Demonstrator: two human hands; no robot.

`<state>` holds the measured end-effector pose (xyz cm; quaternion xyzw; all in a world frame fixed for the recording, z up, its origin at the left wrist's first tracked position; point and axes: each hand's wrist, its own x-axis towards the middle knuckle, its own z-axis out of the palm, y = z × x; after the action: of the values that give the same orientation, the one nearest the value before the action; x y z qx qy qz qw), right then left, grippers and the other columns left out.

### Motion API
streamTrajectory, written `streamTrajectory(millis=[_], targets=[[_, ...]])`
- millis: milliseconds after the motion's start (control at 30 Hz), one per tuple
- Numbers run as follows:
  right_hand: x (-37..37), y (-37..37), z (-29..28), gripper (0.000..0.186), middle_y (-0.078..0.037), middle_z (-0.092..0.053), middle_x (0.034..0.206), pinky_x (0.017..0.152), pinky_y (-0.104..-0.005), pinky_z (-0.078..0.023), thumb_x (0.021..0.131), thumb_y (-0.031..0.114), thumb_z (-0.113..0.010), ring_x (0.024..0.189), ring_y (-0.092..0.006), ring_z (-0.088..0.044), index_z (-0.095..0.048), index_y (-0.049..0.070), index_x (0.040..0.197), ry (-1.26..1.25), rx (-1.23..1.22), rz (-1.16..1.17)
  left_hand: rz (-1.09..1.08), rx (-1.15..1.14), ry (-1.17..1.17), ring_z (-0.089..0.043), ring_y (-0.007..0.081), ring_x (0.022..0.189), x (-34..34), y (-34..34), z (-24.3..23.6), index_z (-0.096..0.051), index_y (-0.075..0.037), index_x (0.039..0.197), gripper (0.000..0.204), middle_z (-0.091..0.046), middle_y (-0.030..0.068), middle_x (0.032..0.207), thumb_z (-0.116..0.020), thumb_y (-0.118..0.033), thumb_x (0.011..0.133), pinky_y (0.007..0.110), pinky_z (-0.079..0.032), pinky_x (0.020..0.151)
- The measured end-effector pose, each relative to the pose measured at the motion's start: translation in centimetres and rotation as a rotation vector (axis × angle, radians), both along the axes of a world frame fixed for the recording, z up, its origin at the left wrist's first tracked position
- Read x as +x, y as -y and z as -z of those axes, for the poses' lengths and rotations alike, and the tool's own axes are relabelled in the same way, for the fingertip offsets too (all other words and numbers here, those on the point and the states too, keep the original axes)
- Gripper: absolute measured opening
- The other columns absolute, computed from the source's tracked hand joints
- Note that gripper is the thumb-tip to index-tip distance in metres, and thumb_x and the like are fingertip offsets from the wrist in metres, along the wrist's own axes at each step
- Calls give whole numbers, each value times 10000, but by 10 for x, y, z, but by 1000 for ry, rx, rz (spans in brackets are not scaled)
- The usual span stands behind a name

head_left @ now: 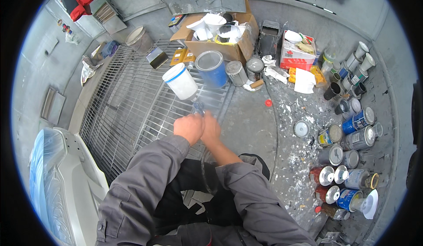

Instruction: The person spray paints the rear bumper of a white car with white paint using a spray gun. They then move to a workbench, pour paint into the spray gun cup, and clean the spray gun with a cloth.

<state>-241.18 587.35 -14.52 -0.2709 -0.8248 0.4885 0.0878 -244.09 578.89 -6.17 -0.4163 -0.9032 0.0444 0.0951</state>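
Both my hands are wrapped around a spray gun [198,107] held over the edge of a metal floor grate [128,109]. The gun's white plastic cup [180,81] with a blue rim tilts up and to the left above my hands. My left hand [189,128] grips the gun body from the left. Pressed against it, my right hand [211,129] grips from the right. A dark hose [203,169] runs down from the gun between my grey sleeves.
A blue bucket [211,69], paint tins [236,72] and a cardboard box [220,34] of cups stand past the grate. Several cans [352,144] line the paint-spattered floor on the right. A red cap [268,102] lies loose. A white wrapped car part [61,184] sits at lower left.
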Motion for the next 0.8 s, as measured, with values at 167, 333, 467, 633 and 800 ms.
streamTrajectory(millis=[167, 333, 467, 633, 800], targets=[[4, -4, -7, 310, -300, -756, 987, 800, -563, -608, 1017, 310, -586, 965, -472, -754, -564, 6, 1076, 36, -12, 19, 29, 11, -44, -722, 354, 576, 4, -3, 1, -659, -47, 828, 324, -734, 160, 706, -551, -267, 1039, 473, -583, 528], [8, -9, -12, 320, -304, -759, 995, 807, -562, -607, 1027, 319, -567, 978, -470, -756, -587, 2, 1059, 57, 3, 3, -7, -55, -9, -755, 331, 649, 8, -7, -5, -695, -50, 862, 259, -757, 166, 781, -567, -228, 1000, 452, -603, 566], [12, -11, -16, 306, -292, -764, 1015, 826, -552, -608, 1031, 297, -576, 991, -467, -756, -584, -5, 1080, 55, -15, 0, -23, -67, 0, -767, 329, 675, 12, -10, -9, -705, -60, 863, 248, -762, 174, 791, -564, -219, 991, 450, -605, 575], [14, -14, -17, 315, -285, -766, 1043, 844, -550, -607, 1041, 299, -573, 1007, -458, -757, -584, -7, 1112, 84, -23, -16, -31, -9, 20, -741, 374, 640, 14, -12, -10, -694, -55, 850, 318, -744, 181, 742, -551, -277, 1028, 499, -590, 573], [14, -13, -17, 375, -284, -766, 1055, 858, -555, -605, 1027, 357, -589, 1023, -455, -755, -582, -1, 1141, 86, -6, -27, -124, 10, 109, -738, 409, 661, 17, -13, -11, -701, -55, 843, 361, -746, 212, 761, -545, -319, 1034, 539, -590, 613]])
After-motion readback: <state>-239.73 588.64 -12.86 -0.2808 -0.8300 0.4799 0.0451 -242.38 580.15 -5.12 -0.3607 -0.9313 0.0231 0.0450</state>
